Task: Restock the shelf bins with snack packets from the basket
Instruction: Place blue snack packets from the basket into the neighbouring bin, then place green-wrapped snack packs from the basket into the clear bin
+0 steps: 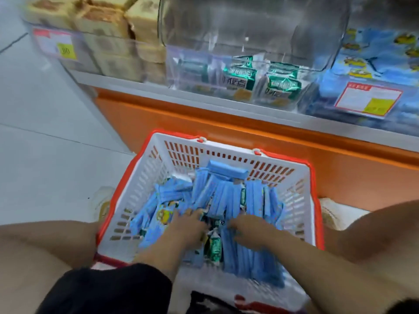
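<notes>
- Basket (176, 155), white with a red rim, is seen at lower centre of the frame, just in front of the orange shelf base (226, 132).
- Blue snack packets (224, 191) are heaped inside it, many on edge, and a few green packets (213, 245) are mixed in near the middle.
- The left hand (188, 225) and the right hand (251, 232) are both sunk among the packets, close together. The fingers are lost in motion blur, so it cannot be told whether anything is grasped.
- The basket is flanked by the left knee (56, 241) and the right knee (374, 227).
- Across the top, three clear bins are lined up:
  - the left bin (108, 48) is filled with beige packs (102, 17);
  - the middle bin (192, 64) is partly filled with green-and-white packs (283, 85), under a raised clear lid (249, 23);
  - the right bin (317, 103) is filled with blue packs (374, 48).
- A left price tag (56, 45) and a right price tag (367, 98) are fixed to the outer bins.
</notes>
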Demonstrator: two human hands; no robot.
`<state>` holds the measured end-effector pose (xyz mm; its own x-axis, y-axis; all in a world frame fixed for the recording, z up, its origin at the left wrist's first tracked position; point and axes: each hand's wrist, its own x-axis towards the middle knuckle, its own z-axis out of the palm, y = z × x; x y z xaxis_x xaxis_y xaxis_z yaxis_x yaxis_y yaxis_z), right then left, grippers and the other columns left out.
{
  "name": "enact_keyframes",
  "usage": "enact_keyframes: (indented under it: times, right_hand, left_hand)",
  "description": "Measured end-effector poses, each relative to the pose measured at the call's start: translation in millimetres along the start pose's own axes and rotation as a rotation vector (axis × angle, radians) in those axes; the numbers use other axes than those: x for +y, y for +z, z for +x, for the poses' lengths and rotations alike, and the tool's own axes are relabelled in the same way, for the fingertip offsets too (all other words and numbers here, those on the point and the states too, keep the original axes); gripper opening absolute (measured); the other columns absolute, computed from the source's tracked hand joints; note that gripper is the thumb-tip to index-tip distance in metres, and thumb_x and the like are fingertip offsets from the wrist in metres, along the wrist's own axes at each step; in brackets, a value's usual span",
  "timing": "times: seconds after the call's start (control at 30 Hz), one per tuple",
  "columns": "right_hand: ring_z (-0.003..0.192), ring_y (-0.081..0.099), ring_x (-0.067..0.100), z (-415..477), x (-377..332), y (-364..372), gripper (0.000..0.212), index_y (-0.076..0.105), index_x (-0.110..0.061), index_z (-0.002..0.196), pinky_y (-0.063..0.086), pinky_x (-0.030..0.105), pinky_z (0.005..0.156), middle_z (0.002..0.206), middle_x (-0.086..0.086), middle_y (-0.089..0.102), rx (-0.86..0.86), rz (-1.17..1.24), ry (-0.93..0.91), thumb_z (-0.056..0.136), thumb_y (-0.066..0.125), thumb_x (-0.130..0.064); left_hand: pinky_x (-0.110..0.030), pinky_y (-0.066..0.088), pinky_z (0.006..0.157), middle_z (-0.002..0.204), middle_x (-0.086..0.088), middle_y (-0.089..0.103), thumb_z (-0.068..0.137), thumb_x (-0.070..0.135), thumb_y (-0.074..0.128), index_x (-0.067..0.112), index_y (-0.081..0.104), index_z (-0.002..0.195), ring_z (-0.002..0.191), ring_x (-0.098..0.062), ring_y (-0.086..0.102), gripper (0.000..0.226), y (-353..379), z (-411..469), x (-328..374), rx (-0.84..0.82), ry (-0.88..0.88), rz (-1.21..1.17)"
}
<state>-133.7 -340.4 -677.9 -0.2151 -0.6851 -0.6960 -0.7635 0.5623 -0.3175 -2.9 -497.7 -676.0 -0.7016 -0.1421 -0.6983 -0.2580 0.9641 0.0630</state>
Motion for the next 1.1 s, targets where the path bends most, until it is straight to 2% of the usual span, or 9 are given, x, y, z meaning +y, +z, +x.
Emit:
enact_keyframes:
  times: [0.13, 0.33, 0.5, 0.6, 0.73, 0.83, 0.9, 1.0, 1.1]
  right_hand:
    - [0.123, 0.047, 0.037, 28, -15, 25, 0.059, 0.04, -0.022, 0.147, 0.049, 0.048, 0.087, 0.147, 0.011, 0.037, -0.066, -0.074, -0.085, 0.094, 0.048, 0.003]
    - [0.094, 0.055, 0.033, 44, -23, 47, 0.05, 0.042, -0.013, 0.14, 0.04, 0.038, 0.062, 0.126, 0.015, 0.047, -0.073, -0.235, -0.162, 0.093, 0.051, 0.001]
    - [0.09, 0.063, 0.033, 53, -23, 58, 0.033, 0.063, -0.007, 0.117, 0.054, 0.04, 0.068, 0.114, 0.014, 0.06, -0.06, -0.281, -0.192, 0.088, 0.055, 0.006]
    - [0.082, 0.062, 0.028, 56, -22, 45, 0.01, 0.065, -0.014, 0.086, 0.053, 0.036, 0.069, 0.089, 0.007, 0.064, -0.038, -0.242, -0.183, 0.086, 0.062, -0.004]
    - [0.077, 0.055, 0.014, 38, -17, 7, 0.034, 0.049, -0.031, 0.066, 0.047, 0.028, 0.069, 0.075, -0.011, 0.052, -0.052, 0.071, -0.17, 0.085, 0.071, -0.014]
    - [0.088, 0.062, 0.008, 14, -12, -31, 0.019, 0.061, -0.026, 0.076, 0.049, 0.021, 0.077, 0.087, -0.012, 0.061, 0.006, 0.256, -0.165, 0.087, 0.074, -0.016]
    - [0.083, 0.064, 0.001, -7, -10, -58, 0.019, 0.064, -0.029, 0.076, 0.05, 0.016, 0.075, 0.091, -0.015, 0.066, 0.102, 0.347, -0.172, 0.086, 0.075, -0.017]
    - [0.083, 0.068, 0.003, -40, -14, -96, 0.017, 0.067, -0.026, 0.075, 0.055, 0.025, 0.077, 0.097, -0.01, 0.072, 0.232, 0.49, -0.173, 0.083, 0.078, -0.017]
    - [0.085, 0.069, 0.0, -71, -20, -128, 0.02, 0.065, -0.021, 0.073, 0.055, 0.026, 0.076, 0.1, -0.009, 0.071, 0.392, 0.581, -0.219, 0.082, 0.078, -0.009]
  left_hand:
    - [-0.068, 0.007, 0.115, 0.166, -0.003, -0.002, 0.096, 0.045, 0.058, 0.038, 0.037, 0.149, 0.152, -0.034, -0.005, 0.057, 16, 3, -7, -0.132, -0.018, 0.062]
    - [-0.07, 0.002, 0.115, 0.166, -0.001, -0.009, 0.097, 0.045, 0.056, 0.035, 0.032, 0.152, 0.151, -0.036, -0.014, 0.061, 24, 1, -13, -0.181, -0.014, 0.003]
    - [-0.069, -0.005, 0.115, 0.166, 0.0, -0.008, 0.093, 0.047, 0.063, 0.044, 0.034, 0.149, 0.15, -0.035, -0.017, 0.064, 23, -2, -13, -0.204, -0.015, -0.012]
    - [-0.07, -0.004, 0.114, 0.166, 0.0, -0.006, 0.091, 0.046, 0.064, 0.045, 0.038, 0.147, 0.15, -0.035, -0.017, 0.062, 21, 0, -15, -0.213, -0.023, -0.025]
    - [-0.07, -0.001, 0.114, 0.166, -0.004, 0.004, 0.091, 0.044, 0.065, 0.042, 0.043, 0.145, 0.151, -0.036, -0.01, 0.058, 18, 2, -11, -0.264, -0.048, -0.111]
    - [-0.055, 0.026, 0.114, 0.153, -0.005, 0.037, 0.095, 0.032, 0.059, 0.036, 0.046, 0.143, 0.144, -0.03, 0.027, 0.051, -8, 1, -12, -0.164, -0.03, -0.4]
    - [-0.034, 0.044, 0.093, 0.139, 0.002, 0.053, 0.098, 0.019, 0.051, 0.029, 0.051, 0.14, 0.122, -0.02, 0.053, 0.043, -33, -4, -15, -0.092, -0.018, -0.742]
    - [-0.029, 0.046, 0.075, 0.119, -0.004, 0.067, 0.093, 0.01, 0.046, 0.027, 0.066, 0.12, 0.086, -0.012, 0.061, 0.038, -74, -25, -18, -0.105, 0.017, -1.349]
    - [-0.034, 0.052, 0.083, 0.103, 0.001, 0.071, 0.097, 0.007, 0.047, 0.02, 0.066, 0.112, 0.089, -0.011, 0.066, 0.028, -112, -55, -18, -0.11, 0.174, -1.62]
